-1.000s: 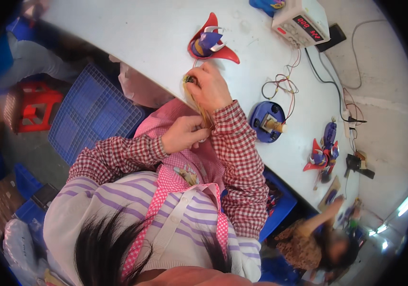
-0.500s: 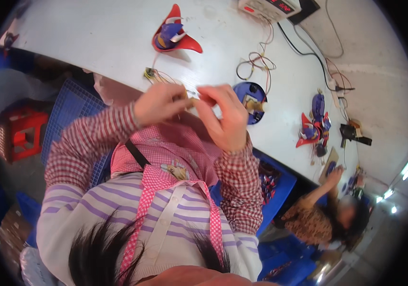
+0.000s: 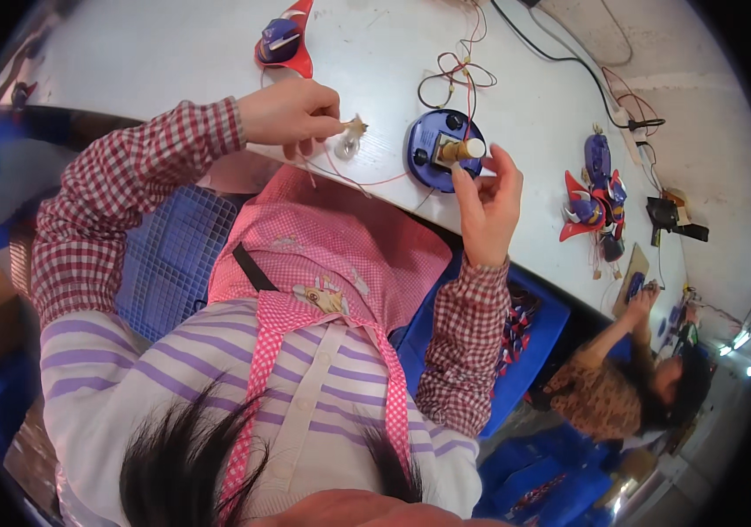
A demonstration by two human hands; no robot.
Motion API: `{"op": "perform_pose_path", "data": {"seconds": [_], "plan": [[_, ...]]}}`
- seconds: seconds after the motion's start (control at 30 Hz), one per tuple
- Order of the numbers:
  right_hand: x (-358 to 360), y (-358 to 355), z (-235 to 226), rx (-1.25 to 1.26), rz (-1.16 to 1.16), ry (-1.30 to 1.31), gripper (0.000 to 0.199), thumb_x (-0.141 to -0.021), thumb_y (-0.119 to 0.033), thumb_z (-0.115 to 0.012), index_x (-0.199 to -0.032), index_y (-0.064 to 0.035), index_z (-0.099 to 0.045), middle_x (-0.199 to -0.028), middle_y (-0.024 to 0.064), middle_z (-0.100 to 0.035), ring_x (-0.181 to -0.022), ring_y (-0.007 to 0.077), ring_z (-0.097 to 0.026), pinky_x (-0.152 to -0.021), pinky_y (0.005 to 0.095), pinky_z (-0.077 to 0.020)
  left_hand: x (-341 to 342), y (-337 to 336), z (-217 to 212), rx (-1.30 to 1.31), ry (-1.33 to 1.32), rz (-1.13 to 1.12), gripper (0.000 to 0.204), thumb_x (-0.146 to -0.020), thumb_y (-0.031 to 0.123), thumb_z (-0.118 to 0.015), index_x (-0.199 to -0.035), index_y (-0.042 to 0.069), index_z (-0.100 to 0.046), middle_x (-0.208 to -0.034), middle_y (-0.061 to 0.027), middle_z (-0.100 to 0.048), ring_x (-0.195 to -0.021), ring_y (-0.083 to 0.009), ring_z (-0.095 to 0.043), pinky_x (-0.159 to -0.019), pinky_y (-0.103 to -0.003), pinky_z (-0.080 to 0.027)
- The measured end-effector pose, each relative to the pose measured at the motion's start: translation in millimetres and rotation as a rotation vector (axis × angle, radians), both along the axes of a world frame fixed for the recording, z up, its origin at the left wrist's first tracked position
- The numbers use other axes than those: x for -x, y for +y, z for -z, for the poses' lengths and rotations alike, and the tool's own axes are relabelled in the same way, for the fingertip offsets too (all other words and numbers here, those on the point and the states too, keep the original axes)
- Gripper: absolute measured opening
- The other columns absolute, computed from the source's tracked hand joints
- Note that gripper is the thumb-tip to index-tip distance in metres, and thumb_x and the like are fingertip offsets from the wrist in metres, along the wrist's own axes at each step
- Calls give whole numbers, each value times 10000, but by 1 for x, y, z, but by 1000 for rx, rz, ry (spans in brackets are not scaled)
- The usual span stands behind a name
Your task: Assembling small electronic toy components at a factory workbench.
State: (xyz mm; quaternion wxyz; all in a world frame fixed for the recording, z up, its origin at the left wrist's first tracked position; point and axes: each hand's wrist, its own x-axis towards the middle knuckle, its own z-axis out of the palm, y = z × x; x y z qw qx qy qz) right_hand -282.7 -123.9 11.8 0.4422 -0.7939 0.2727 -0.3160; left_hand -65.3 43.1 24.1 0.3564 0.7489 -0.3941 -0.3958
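My left hand (image 3: pixel 294 112) is over the table's near edge, its fingers pinched on a small brass-coloured piece (image 3: pixel 357 126). Just below that piece is a small clear round part (image 3: pixel 347 147), and thin red wires (image 3: pixel 375 182) trail under the hand. My right hand (image 3: pixel 491 206) is at the right side of a round blue device (image 3: pixel 424 145), thumb and fingers apart. On top of the device sits a tan cylinder with a white end (image 3: pixel 466 150), close to my thumb. Whether my fingertips touch the device, I cannot tell.
A red and purple toy part (image 3: pixel 283 44) lies on the white table (image 3: pixel 173 61) ahead. Looped wires (image 3: pixel 459 77) run beyond the device. More toy parts (image 3: pixel 599 189) lie to the right, where a co-worker's hands (image 3: pixel 643 303) are busy. A blue bin (image 3: pixel 538 338) stands below.
My hands were close together over my lap and have separated. The left went up with the brass-coloured piece; the right moved to the blue device. The view has shifted somewhat.
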Motion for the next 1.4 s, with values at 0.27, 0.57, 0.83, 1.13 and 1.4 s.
{"op": "perform_pose_path", "data": {"seconds": [0.27,0.57,0.83,1.13,1.4], "plan": [[-23,-19,11,214,-172,108,259,-802,-88,-673,-1028,-9,-573,-881,43,-547,-708,123,-501,-631,223,-444,84,-44,41,572,-861,0,701,-652,363,-737,-1198,28,-453,-1176,-160,-482,-1086,-309,-450,-884,-410,-372],[-25,-17,14,348,-96,171,206,-770,-60,-667,-943,-8,-569,-815,69,-581,-665,165,-545,-609,264,-469,99,-97,75,477,-838,-167,969,-584,447,-770,-1299,-52,-347,-1301,-209,-392,-1243,-356,-369,-967,-417,-325],[-16,-12,19,664,-134,-46,204,-749,-25,-661,-932,-12,-573,-779,72,-592,-637,173,-570,-601,260,-475,91,-102,75,489,-794,-130,986,-587,491,-764,-1288,-56,-339,-1272,-216,-391,-1159,-344,-400,-949,-408,-324],[-6,-89,19,434,167,136,191,-793,-127,-641,-946,-22,-597,-787,73,-629,-634,160,-555,-602,246,-474,63,-25,41,484,-735,-300,531,-793,336,-646,-1198,38,-476,-1011,-129,-594,-868,-250,-579,-726,-319,-475],[-18,-44,5,685,390,-106,161,-799,-133,-673,-912,-31,-619,-832,56,-606,-686,145,-527,-607,236,-444,42,-9,57,187,-613,-212,262,-863,133,-582,-1096,24,-533,-691,-13,-538,-534,-100,-467,-488,-203,-369]]}}
